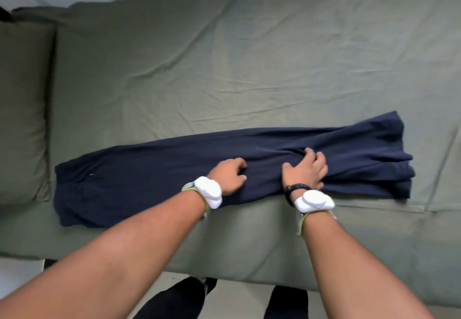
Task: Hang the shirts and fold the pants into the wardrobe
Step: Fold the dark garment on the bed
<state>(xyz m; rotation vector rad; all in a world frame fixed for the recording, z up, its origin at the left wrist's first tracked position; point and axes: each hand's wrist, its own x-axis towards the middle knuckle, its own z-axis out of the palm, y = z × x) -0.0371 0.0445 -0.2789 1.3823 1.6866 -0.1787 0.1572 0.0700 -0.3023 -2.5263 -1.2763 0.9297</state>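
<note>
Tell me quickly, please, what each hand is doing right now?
Left hand: fingers curled, resting on the navy pants; whether it pinches fabric cannot be told.
Right hand: closed, its grip bunching the pants' fabric.

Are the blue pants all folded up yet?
Not yet: the navy pants lie stretched long across the bed, both hands on them.

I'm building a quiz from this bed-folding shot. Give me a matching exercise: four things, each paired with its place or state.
Things:
1. navy blue pants
2. green pillow
3. right hand
4. left hand

Places or states:
A. bunching a fold of fabric
B. at the bed's left end
C. laid lengthwise across the green bedsheet
D. fingers curled, resting on the cloth

Pairs: 1-C, 2-B, 3-A, 4-D
</note>
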